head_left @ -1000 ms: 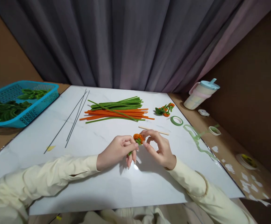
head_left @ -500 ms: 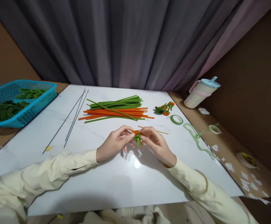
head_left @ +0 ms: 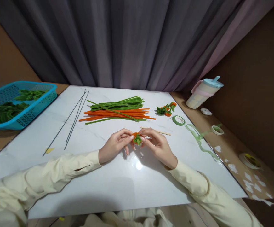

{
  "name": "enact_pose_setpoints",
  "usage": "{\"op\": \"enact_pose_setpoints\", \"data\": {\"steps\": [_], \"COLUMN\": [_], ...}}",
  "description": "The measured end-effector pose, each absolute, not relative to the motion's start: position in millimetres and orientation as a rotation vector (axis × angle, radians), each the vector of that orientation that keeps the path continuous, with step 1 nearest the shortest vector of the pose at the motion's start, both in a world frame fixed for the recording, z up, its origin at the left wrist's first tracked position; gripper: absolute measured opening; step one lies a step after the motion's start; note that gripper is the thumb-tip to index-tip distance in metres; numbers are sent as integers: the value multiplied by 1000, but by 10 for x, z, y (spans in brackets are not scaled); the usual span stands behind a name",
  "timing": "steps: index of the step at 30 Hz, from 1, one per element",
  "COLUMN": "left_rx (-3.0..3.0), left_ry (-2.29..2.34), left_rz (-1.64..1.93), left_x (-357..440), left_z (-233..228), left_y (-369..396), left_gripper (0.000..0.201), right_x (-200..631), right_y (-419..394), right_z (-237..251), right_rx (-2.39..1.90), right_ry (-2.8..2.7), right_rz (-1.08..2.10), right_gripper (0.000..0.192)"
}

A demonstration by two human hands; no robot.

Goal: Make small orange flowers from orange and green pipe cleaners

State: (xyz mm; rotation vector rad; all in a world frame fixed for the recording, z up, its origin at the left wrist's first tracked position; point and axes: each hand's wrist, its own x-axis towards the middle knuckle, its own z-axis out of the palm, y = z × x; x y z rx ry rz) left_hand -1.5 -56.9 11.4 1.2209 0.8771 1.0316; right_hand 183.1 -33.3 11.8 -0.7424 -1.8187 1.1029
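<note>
Both my hands meet over the middle of the white table (head_left: 104, 195). Between their fingertips sits a small orange and green pipe-cleaner flower (head_left: 137, 139). My left hand (head_left: 115, 145) pinches it from the left, my right hand (head_left: 157, 145) from the right. Its green part faces me and the orange coil lies behind. A thin wooden stick (head_left: 155, 130) lies just beyond my right fingers.
A pile of green and orange pipe cleaners (head_left: 117, 111) lies further back, with thin wires (head_left: 73, 121) to its left. Finished flowers (head_left: 166, 109), a green tape roll (head_left: 178, 120) and loose tape (head_left: 199, 140) lie right. A blue basket (head_left: 19, 102) stands far left, a cup (head_left: 204, 93) far right.
The flower has been turned over: its orange coil faced me before, now the green part does. Both hands have moved slightly away from me and closed in on it.
</note>
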Motion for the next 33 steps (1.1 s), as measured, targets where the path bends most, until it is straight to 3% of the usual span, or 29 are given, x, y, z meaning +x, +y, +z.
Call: {"op": "enact_pose_setpoints", "data": {"steps": [10, 14, 18, 21, 33], "left_rx": [1385, 1543, 1789, 1985, 1941], "left_ry": [892, 913, 952, 958, 952], "left_rz": [1105, 1137, 1183, 1192, 1049], "left_x": [-30, -58, -86, -108, -119], "left_z": [21, -39, -45, -37, -6], "left_y": [-601, -626, -632, -615, -572], "left_gripper": [22, 17, 15, 13, 14], "right_x": [1841, 1846, 1893, 1942, 1995], "right_y": [-330, -324, -280, -242, -210], "right_z": [156, 170, 188, 220, 287], "right_rx": [-693, -711, -746, -685, -697], "right_ry": [-1869, -1841, -1784, -1882, -2015], "right_rz": [1009, 1119, 1333, 1438, 1426], "right_gripper": [10, 7, 22, 19, 16]}}
